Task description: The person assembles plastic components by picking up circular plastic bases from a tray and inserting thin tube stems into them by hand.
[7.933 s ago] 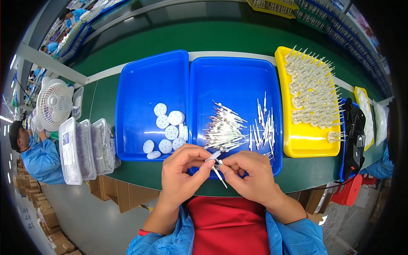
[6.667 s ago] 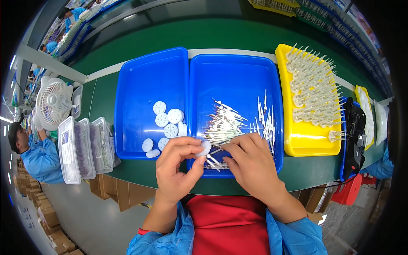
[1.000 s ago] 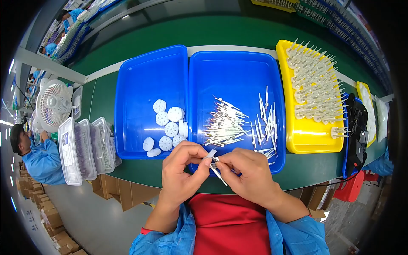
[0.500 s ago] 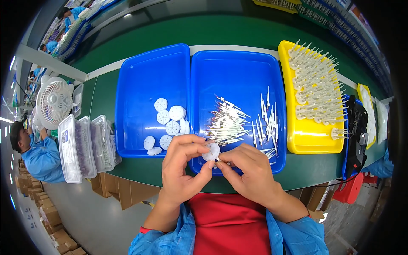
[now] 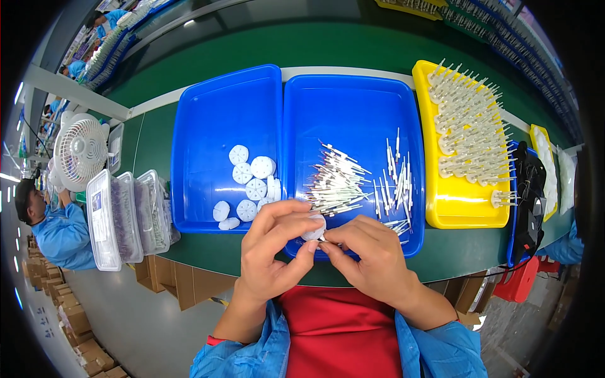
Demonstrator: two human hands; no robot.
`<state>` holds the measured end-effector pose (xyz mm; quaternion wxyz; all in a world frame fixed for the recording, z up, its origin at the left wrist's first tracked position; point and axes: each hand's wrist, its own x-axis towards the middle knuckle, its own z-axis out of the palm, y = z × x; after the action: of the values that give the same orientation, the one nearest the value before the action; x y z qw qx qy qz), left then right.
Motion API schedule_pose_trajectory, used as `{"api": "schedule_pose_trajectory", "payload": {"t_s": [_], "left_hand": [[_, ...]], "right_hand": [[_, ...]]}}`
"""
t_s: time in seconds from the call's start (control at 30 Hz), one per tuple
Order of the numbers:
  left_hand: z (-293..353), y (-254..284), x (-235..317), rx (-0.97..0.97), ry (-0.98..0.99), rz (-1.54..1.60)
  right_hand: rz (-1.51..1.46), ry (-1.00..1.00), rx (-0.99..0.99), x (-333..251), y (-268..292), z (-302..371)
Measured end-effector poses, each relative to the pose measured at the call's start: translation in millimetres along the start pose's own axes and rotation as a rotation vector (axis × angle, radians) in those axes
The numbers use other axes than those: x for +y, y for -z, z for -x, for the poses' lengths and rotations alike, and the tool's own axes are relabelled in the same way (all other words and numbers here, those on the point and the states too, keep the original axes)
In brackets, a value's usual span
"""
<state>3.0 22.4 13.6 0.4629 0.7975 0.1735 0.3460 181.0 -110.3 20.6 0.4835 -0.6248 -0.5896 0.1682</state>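
Observation:
Over the near edge of the middle blue tray (image 5: 353,107), my left hand (image 5: 268,252) grips a round white plastic disc (image 5: 314,234) between thumb and fingers. Its fingers cover part of the disc. My right hand (image 5: 372,258) is pinched at the disc's lower right edge, on a small, thin white piece mostly hidden by the fingertips. Beyond my hands, slim white rods (image 5: 340,183) lie in loose piles in that tray. Several similar white discs (image 5: 256,189) with slots rest in the left blue tray (image 5: 214,138).
On the right, a yellow tray (image 5: 466,214) holds rows of discs with rods standing out of them (image 5: 469,126). Clear plastic boxes (image 5: 126,217) and a white fan (image 5: 80,148) stand at left. A dark cable bundle (image 5: 529,189) lies at far right. Another person (image 5: 57,220) sits at left.
My left index finger has shifted right over the disc, covering more of it. The disc has tilted slightly. Both hands stay in nearly the same place.

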Motion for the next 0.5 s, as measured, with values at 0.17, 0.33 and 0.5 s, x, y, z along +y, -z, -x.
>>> {"api": "schedule_pose_trajectory", "payload": {"t_s": [0.17,0.33,0.5], "left_hand": [[3.4,-2.1,-3.4,0.056,-0.016,0.029],[10.3,-3.6,-7.7,0.093,-0.07,0.053],[-1.2,-6.5,11.1,0.174,0.133,0.079]], "right_hand": [[-0.025,-0.012,0.0,-0.7,0.9,0.2],[-0.034,-0.015,0.006,-2.3,2.2,-0.8],[-0.042,-0.035,-0.003,-3.7,3.1,-0.8]]}}
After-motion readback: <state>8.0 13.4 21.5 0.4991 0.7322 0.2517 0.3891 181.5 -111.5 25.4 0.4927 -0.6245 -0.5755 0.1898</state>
